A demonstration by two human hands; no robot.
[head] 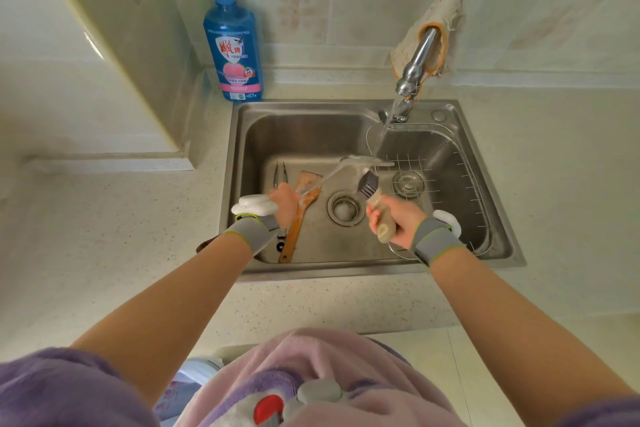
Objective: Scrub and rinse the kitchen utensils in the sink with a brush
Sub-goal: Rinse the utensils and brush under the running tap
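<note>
Grips the thin handle of a metal utensil (pixel 360 160) in the left hand (pixel 285 199), fingers curled round it, centre-left of the frame, with its head up and right of that hand, under the faucet (pixel 417 59) stream. Clasps the brush (pixel 369 185) by its handle in the right hand (pixel 394 222), centre-right, bristles above the fist, just below the utensil head. Shows a wooden spatula (pixel 308 182) and tongs (pixel 280 173) flat on the sink (pixel 294 128) floor by the left hand, left of the drain (pixel 346 208). Shows a wire rack (pixel 412 166) filling the basin's right part, bare steel at upper left.

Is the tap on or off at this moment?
On. A stream of water falls from the tap toward the metal utensil that the left hand holds under it.
</note>
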